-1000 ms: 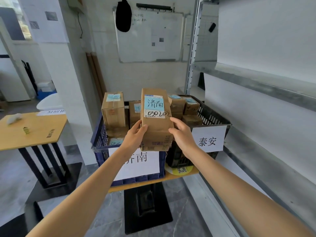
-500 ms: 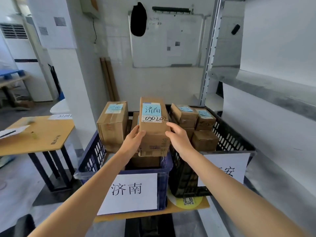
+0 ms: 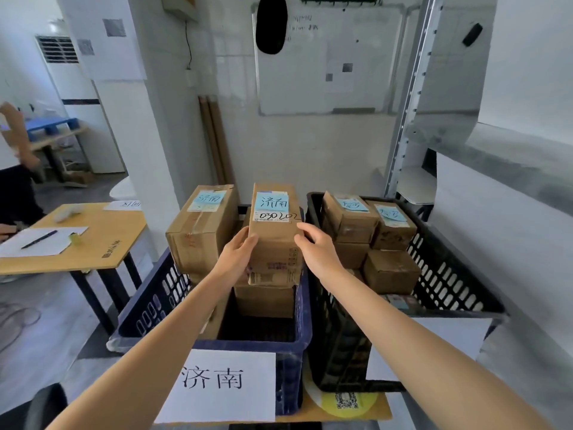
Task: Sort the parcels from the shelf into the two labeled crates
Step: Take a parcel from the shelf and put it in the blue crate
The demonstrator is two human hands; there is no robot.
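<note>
A brown cardboard parcel (image 3: 276, 243) with a blue label reading 济南 and "030202" sits on other boxes inside the blue crate (image 3: 148, 308), whose front sign reads 济南. My left hand (image 3: 237, 256) grips its left side. My right hand (image 3: 316, 249) holds its right side, fingers curled at the top corner. Another labelled parcel (image 3: 201, 225) stands to its left in the same crate. The black crate (image 3: 449, 293) on the right holds several smaller parcels (image 3: 350, 221) with blue labels.
Both crates stand on a small wooden table (image 3: 381, 411). A metal shelf unit (image 3: 465, 135) rises at the right. A wooden table (image 3: 93, 243) with paper and a pen is at the left, and a person (image 3: 15, 169) stands beyond it. A whiteboard (image 3: 325, 57) hangs behind.
I have stepped closer to the crates. Both hands lowered the 济南 parcel from in front of me down onto the boxes in the blue crate.
</note>
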